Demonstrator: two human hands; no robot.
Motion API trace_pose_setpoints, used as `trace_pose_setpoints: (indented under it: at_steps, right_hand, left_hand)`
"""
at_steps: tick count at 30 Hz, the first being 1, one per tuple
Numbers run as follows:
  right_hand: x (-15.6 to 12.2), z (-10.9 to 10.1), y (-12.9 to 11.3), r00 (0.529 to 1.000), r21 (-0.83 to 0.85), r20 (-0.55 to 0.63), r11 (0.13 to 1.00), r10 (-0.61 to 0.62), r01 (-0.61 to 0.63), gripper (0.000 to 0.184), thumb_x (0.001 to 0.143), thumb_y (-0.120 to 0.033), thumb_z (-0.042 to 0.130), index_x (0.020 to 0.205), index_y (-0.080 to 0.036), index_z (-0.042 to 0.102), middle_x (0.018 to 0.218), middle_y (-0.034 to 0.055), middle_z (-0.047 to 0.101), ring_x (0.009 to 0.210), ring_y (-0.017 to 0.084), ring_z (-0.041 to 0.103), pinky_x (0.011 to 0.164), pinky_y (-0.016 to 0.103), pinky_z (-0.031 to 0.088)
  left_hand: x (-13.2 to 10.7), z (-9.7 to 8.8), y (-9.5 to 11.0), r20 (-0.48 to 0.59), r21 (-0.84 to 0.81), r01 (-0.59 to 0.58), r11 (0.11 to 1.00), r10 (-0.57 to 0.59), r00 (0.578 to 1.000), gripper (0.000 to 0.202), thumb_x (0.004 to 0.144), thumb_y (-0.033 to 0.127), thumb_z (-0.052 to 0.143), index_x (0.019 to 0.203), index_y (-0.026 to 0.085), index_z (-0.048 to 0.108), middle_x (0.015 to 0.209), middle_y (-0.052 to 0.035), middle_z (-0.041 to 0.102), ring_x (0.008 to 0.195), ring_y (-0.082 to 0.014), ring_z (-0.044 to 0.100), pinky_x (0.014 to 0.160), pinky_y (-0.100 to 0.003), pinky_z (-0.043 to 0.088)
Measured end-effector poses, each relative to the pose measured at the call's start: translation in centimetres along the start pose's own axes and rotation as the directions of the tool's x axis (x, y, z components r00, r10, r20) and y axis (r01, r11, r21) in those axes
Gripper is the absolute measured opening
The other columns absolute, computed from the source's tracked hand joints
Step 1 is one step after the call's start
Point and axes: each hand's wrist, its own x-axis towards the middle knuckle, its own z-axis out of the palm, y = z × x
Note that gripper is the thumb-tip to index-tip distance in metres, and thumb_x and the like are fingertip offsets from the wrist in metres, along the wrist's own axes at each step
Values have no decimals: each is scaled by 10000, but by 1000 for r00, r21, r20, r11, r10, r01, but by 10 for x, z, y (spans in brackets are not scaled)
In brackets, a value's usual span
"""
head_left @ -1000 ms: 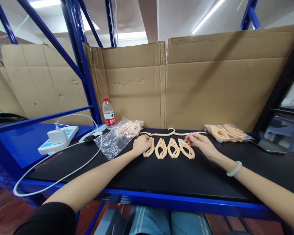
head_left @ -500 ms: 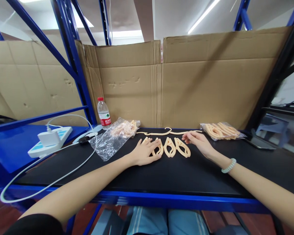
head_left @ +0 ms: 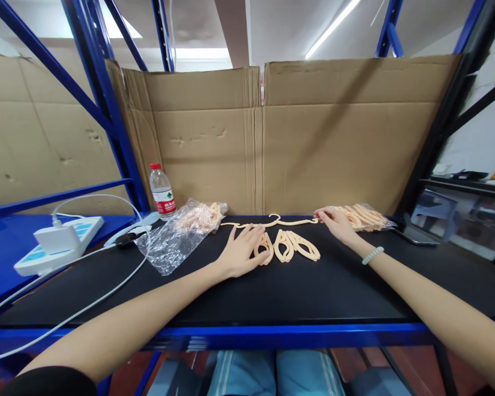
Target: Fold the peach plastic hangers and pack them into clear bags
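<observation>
My left hand lies with spread fingers over the left end of a row of folded cream-coloured plastic hangers, partly covering them. A folded hanger shows beside its fingers, and another folded hanger lies to the right of that. The rightmost folded hanger is slanted. Behind the row stretches an unfolded hanger, its hook pointing to the back. My right hand has its fingers closed at this hanger's right end, which they hide.
A plastic bag of hangers lies at the back right, another crinkled bag at the left. Behind it stands a water bottle. A power strip with a white cable is farther left. Cardboard panels close off the back.
My right hand has moved from behind the folded hangers rightward to the unfolded hanger's right end. My left hand stays spread over the row. The view has shifted slightly.
</observation>
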Motion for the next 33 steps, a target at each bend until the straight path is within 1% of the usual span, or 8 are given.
trace_pose_setpoints:
  at_steps: [3,5,10,14,20,25,28,33]
  right_hand:
    - [6,-1,16,999,-130,53,992,9,-2,326,873,-371,462,993,-151,669,994,151,698,943,282,641,885,460,483]
    - [8,4,24,993,-196,120,980,7,17,315,855,-308,485,1055,-147,667,1077,160,686,1015,292,630,949,458,452]
    - [12,19,31,963,-300,269,948,-22,106,378,809,-257,539,1159,-146,630,1223,159,623,1177,311,547,1031,461,392]
    - [10,17,27,946,-343,316,920,-75,188,330,819,-260,537,1099,-127,649,1102,181,655,1068,323,584,976,479,414]
    - [0,8,18,943,-339,311,913,-117,225,222,841,-332,526,778,-168,662,810,110,659,782,251,609,775,401,490]
    - [-4,2,7,962,-278,253,945,-104,175,230,846,-381,516,796,-180,616,744,61,672,668,193,625,639,316,505]
    - [-3,-9,0,974,-236,200,960,-102,149,232,835,-402,522,803,-184,594,726,56,677,660,189,638,616,304,514]
    - [-1,-32,-12,993,-169,65,980,-98,108,230,815,-411,549,809,-187,600,755,69,686,667,196,644,619,316,519]
  left_hand:
    - [2,-4,-7,-214,-217,56,975,-103,971,532,864,469,495,1327,207,499,1421,-91,482,1354,-269,351,1142,-459,147]
    - [3,-8,-17,-289,-368,102,924,-218,932,447,856,433,503,1217,183,582,1317,-105,576,1255,-260,474,1098,-412,269]
    - [9,-11,-44,-342,-534,168,829,-393,854,391,866,423,431,1053,135,618,1060,-132,686,1031,-264,619,945,-405,432]
    - [12,-14,-49,-382,-632,129,764,-452,806,367,834,425,458,1026,149,605,1014,-110,688,969,-240,635,894,-385,455]
    - [11,-20,-37,-341,-750,118,651,-534,774,333,783,419,496,960,156,596,956,-83,680,804,-189,643,767,-335,483]
    - [10,-20,-40,-292,-804,157,573,-612,735,279,717,348,569,899,140,606,871,-68,673,747,-169,629,759,-319,461]
    - [11,-20,-41,-259,-828,177,532,-644,720,270,696,316,603,898,137,610,853,-62,673,750,-166,624,750,-309,456]
    - [11,-22,-35,-168,-868,206,452,-656,735,265,687,272,657,899,118,619,847,-73,677,719,-161,635,705,-295,480]
